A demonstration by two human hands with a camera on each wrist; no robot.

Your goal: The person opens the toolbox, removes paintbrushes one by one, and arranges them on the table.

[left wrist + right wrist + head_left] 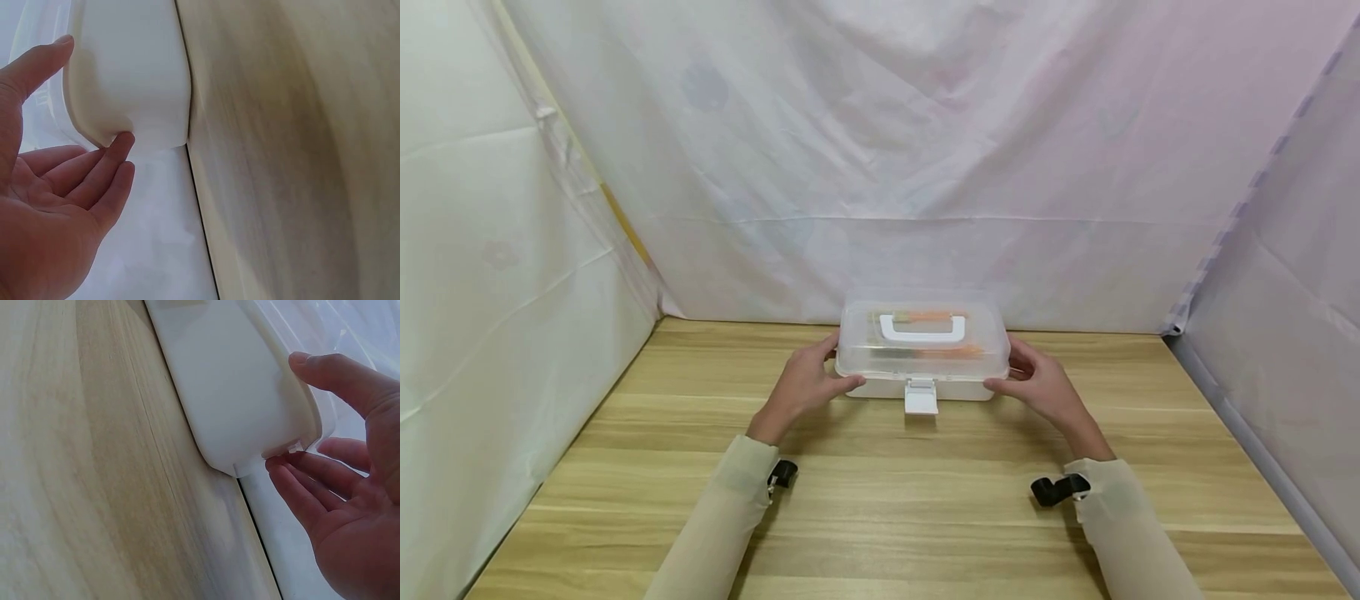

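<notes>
A white box sits upright near the back edge of the table, translucent lid down, white handle on top, front latch jutting outward.

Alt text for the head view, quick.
Left hand and right hand grip opposite ends of a white box with a translucent lid on a wooden table. Orange items show through the lid, which carries a white handle; a latch juts from the front.

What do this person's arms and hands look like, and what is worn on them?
The left sleeve and right sleeve are long, plain and cream. A small black device shows near the left wrist, another near the right. The left hand and right hand wear no gloves.
</notes>
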